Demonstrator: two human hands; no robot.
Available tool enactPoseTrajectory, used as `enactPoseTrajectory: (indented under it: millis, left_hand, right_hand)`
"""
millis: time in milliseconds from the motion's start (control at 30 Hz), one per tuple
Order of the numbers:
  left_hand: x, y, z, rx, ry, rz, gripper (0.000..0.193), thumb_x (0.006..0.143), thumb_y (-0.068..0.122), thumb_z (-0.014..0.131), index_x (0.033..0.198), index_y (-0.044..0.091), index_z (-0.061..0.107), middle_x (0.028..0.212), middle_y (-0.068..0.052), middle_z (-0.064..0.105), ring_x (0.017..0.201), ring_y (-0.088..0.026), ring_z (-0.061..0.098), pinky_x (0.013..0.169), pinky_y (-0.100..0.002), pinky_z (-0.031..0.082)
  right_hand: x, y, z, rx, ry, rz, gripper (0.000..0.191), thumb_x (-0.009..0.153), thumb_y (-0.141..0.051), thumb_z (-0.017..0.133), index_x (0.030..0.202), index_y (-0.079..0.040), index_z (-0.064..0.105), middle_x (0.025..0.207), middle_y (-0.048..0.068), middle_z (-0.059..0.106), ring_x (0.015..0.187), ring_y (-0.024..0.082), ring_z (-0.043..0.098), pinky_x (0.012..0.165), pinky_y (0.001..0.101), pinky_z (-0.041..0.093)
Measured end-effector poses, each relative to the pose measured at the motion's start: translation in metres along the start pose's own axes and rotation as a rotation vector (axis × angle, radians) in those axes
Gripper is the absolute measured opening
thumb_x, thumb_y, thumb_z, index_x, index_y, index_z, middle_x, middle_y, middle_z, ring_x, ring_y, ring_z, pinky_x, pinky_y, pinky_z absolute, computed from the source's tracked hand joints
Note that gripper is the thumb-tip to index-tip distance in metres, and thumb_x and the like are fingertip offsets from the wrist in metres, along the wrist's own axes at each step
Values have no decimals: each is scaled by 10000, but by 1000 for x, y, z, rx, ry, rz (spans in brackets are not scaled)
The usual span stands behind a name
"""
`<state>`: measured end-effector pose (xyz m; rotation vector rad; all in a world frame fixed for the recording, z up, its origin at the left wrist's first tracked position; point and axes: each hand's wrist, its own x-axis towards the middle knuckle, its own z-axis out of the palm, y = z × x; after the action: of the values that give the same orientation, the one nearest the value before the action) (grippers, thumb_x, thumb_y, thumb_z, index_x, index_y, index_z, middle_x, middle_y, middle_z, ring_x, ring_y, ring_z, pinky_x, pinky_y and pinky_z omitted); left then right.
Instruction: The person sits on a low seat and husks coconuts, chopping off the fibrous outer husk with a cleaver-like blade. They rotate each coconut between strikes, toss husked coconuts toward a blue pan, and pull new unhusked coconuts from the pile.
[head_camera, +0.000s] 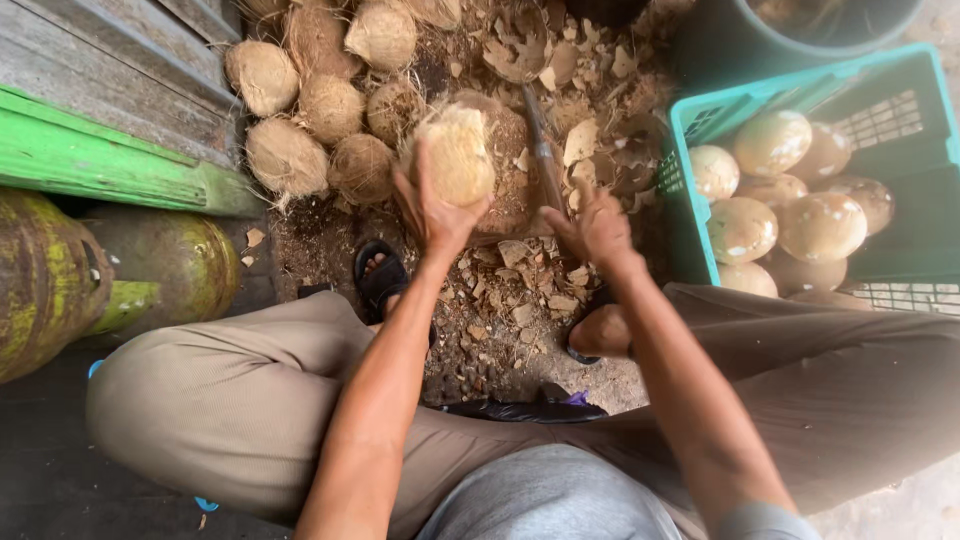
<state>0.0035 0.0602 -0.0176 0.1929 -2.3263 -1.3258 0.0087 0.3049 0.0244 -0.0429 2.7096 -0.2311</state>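
Left hand (432, 212) gripping coconut (457, 155), right hand (597, 228) clutching blade (543, 150), handle hidden.

View, head camera: one only, worn on the person's head, facing steeply down over the lap and knees. Range: close; forearms enter from 6 o'clock and run toward frame centre, left hand (432, 205) and right hand (597, 225) just above centre. Field edges: husked coconut pile (320, 100) at 11 o'clock, teal crate (690, 130) at 2 o'clock, green wooden plank (100, 155) at 10 o'clock, yellowed gas cylinders (60, 275) at 9 o'clock. Shared coverage: no second view; nothing overlaps.
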Motion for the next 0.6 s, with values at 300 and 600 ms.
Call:
enactPoseTrajectory:
  millis: [300,600]
  left_hand:
    - [42,-17,-41,-91,-625,-252,1234,507,398,985,1579,237,393,1621,-124,383,1505,-315,382,1172,-593,338]
    - [49,-14,18,38,86,-509,516,972,597,467,1260,223,675,1253,-59,693,1107,-244,678,890,-428,550]
  right_hand:
    - [33,-2,33,401,103,-109,354,1002,-141,550,1319,-62,415,1077,175,608,781,207,648,614,327,610]
    - [-45,-23,13,979,488,-303,259,1086,-256,593,1190,-51,474,871,52,506,635,108,516,515,276,549]
